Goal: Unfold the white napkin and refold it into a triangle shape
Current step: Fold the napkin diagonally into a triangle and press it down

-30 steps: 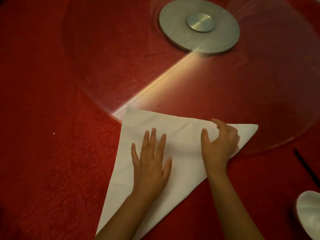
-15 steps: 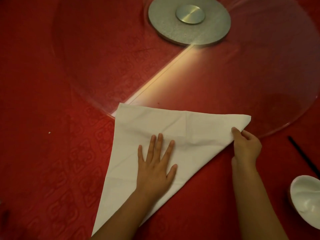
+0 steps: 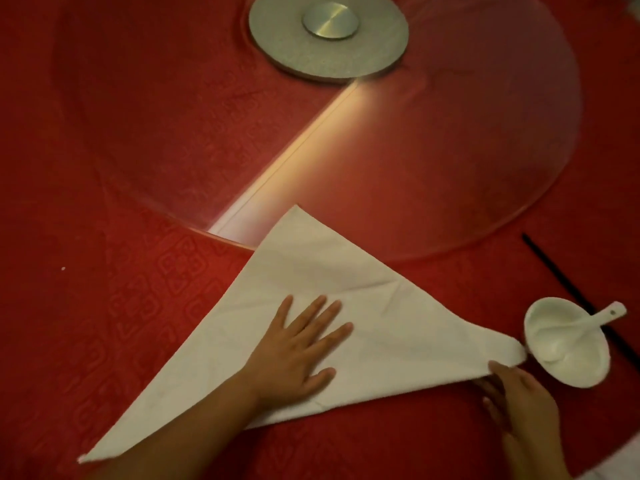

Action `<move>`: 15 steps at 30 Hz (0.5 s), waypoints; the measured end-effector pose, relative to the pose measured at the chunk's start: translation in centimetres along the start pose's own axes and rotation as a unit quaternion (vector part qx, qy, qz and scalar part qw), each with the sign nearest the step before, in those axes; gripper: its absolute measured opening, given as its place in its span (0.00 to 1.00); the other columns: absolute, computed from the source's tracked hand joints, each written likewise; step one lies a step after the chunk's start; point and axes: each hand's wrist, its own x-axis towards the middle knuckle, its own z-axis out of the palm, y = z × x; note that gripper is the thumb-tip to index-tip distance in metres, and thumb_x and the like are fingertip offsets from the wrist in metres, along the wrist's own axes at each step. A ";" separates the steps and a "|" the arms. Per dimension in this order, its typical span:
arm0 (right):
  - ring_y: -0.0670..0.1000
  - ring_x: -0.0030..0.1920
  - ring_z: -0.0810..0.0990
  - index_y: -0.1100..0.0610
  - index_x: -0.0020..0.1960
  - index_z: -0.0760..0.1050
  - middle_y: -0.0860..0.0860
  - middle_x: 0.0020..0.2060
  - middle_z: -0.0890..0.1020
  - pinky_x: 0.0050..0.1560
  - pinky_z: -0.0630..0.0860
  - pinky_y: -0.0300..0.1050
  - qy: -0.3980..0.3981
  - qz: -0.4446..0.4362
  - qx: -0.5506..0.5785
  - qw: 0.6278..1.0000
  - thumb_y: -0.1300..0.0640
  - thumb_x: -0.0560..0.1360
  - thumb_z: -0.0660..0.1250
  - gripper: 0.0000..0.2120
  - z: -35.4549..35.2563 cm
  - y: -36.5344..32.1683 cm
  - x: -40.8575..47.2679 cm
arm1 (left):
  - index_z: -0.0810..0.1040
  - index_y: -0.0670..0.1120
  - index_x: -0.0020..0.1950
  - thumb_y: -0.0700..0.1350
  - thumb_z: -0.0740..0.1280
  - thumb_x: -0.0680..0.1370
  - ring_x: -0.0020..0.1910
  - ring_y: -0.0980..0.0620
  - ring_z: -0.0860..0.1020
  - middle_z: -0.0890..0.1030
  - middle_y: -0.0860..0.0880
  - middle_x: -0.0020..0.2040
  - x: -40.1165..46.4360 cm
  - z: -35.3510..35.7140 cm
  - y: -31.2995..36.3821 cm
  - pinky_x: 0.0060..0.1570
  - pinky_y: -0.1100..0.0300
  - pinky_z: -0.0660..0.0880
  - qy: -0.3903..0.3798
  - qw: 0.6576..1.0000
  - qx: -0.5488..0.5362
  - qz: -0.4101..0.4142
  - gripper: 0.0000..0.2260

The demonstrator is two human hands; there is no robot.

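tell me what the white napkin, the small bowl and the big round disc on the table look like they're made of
White triangular napkin: soft woven cloth, matte, showing creases. Small white bowl: probably glazed ceramic, smooth with a faint sheen. Large clear round disc: apparently glass, since the red tablecloth shows through and its edge glints.

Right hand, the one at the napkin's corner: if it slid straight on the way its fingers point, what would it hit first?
Probably the white bowl. The right hand grips the napkin corner with fingers pointing up and slightly right, and the bowl sits just beyond that corner, though their exact line is hard to judge.
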 end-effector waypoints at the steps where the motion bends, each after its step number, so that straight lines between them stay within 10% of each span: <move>1: 0.48 0.32 0.80 0.57 0.42 0.73 0.53 0.38 0.79 0.35 0.69 0.43 0.001 0.009 -0.009 1.000 0.63 0.74 0.65 0.03 -1.3 0.7 -0.4 | 0.55 0.54 0.76 0.61 0.53 0.77 0.76 0.45 0.53 0.55 0.47 0.77 -0.3 0.0 0.2 0.68 0.37 0.52 -0.008 1.000 0.004 0.020 0.28; 9: 0.58 0.37 0.77 0.63 0.45 0.72 0.65 0.42 0.81 0.41 0.72 0.50 0.080 0.032 -0.088 0.992 0.65 0.71 0.69 0.06 -8.9 6.6 -1.5 | 0.55 0.53 0.76 0.61 0.55 0.77 0.76 0.44 0.54 0.56 0.46 0.77 -2.2 0.5 4.3 0.67 0.37 0.52 -0.038 0.993 0.015 0.114 0.29; 15: 0.65 0.61 0.69 0.63 0.66 0.67 0.66 0.60 0.74 0.59 0.67 0.62 0.176 -0.346 -0.303 0.870 0.52 0.68 0.61 0.28 -5.6 7.2 -5.5 | 0.56 0.51 0.76 0.57 0.45 0.80 0.75 0.48 0.54 0.60 0.46 0.76 -1.9 -0.4 8.9 0.68 0.38 0.49 0.028 0.998 -0.044 -0.033 0.25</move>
